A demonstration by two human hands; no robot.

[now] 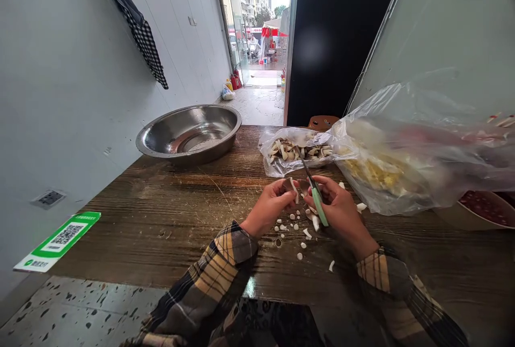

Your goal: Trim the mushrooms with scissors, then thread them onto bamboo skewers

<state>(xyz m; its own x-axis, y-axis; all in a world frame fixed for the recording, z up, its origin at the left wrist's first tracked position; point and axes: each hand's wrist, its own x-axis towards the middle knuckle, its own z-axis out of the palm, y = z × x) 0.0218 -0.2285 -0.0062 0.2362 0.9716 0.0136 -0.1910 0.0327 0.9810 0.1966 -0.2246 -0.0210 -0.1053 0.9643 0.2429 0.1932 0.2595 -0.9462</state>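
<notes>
My left hand [272,205] is closed on a mushroom piece [293,189] with a brown cap and a pale stem, pinched between thumb and fingers. Closed around a green-handled knife [319,206], my right hand [340,213] keeps the narrow blade pointing up and away. Another brown mushroom piece [304,186] shows at the right fingertips; whether they grip it I cannot tell. Below the hands, small white stem bits [300,256] and a few mushrooms [314,221] lie scattered on the wood. Just beyond, a clear plastic bag [269,140] holds many cut mushrooms [286,151].
A wide steel basin [145,143] stands at the back left of the wooden table [193,218]. Large clear bags [402,138] with yellow contents crowd the right, beside a bowl [462,215] of reddish food. A green QR-code card [60,242] lies at the left edge.
</notes>
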